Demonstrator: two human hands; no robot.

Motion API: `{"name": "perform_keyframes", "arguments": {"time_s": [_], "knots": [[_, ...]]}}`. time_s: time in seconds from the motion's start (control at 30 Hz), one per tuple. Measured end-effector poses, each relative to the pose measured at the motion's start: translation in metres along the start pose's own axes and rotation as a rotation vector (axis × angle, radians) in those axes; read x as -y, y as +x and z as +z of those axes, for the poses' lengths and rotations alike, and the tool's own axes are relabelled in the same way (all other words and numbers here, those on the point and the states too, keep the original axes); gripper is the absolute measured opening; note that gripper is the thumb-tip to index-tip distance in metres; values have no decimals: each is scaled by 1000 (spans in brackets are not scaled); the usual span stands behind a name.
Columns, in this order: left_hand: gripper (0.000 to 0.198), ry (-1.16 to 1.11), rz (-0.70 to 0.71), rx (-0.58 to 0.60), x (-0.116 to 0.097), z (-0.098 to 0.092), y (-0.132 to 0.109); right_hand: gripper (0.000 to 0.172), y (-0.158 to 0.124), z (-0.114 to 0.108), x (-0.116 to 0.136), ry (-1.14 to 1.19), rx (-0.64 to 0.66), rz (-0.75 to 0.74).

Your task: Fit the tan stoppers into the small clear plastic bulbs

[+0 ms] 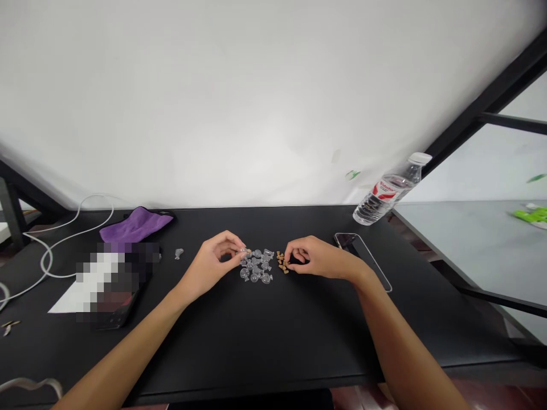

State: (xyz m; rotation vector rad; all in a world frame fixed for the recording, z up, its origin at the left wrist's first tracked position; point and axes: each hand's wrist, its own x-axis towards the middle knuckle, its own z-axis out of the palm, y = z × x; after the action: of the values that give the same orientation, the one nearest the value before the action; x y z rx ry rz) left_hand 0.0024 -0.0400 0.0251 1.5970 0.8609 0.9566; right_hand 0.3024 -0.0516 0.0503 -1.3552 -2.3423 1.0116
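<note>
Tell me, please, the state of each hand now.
Left hand: closed, pinching a clear plastic piece.
Right hand: nearly closed by the brown bits; holding cannot be told.

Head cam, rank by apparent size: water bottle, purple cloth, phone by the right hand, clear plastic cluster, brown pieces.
1. Water bottle and purple cloth: too alike to rank
2. Phone
3. Clear plastic cluster
4. Brown pieces
</note>
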Motion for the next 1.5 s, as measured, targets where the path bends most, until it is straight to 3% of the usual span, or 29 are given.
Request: {"name": "perform_keyframes", "arguments": {"time_s": [0.27,0.4,0.6,0.93,1.27,1.4,1.5], "knots": [[14,-11,45,-25,-3,15,-6,24,6,11,23,189,-100,-38],[11,-13,106,-39,-3,21,-8,31,13,25,36,294,-70,-92],[11,-27,134,-18,-5,23,-9,27,18,36,38,393,-50,-139],[13,-48,127,57,-11,20,-10,31,17,31,36,376,-39,-226],[19,-231,49,131,-17,18,-9,34,17,33,40,482,11,-240],[19,-149,-48,112,-19,13,-9,32,14,29,41,497,-4,-225],[20,22,-36,83,-21,1,-6,31,10,20,35,388,-24,-166]]}}
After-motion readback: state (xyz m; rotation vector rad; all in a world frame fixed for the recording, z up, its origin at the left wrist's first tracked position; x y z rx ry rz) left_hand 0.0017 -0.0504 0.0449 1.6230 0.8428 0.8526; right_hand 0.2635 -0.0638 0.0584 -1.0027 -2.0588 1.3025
